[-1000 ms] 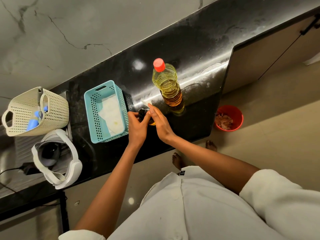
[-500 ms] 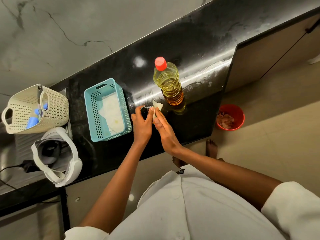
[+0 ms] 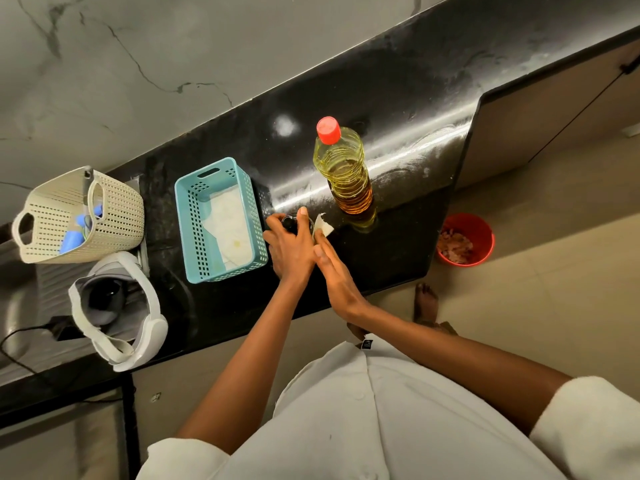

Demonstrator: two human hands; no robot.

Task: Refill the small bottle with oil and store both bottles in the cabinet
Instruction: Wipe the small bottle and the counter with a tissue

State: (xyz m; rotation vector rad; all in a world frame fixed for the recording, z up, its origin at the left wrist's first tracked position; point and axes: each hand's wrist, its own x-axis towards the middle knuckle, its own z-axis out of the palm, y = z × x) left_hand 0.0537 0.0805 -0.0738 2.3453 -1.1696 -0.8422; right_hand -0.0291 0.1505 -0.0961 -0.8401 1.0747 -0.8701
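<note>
The large oil bottle [image 3: 346, 171] with a red cap stands upright on the black counter [image 3: 398, 98], about half full of yellow oil. Just left of it, the small bottle [image 3: 289, 222] with a dark top is mostly hidden by my hands. My left hand [image 3: 289, 249] is wrapped around the small bottle. My right hand [image 3: 334, 268] presses against it from the right, holding a small white tissue [image 3: 324, 228] at the fingertips.
A teal basket [image 3: 194, 216] lined with white paper sits left of my hands. Further left are a cream basket [image 3: 114, 209] and a white headset [image 3: 149, 327]. A red bucket [image 3: 481, 230] stands on the floor beside the cabinet doors [image 3: 540, 109].
My hands and the small bottle shifted slightly away from me on the counter. The white tissue now shows at my right fingertips against the small bottle. The large bottle has not moved.
</note>
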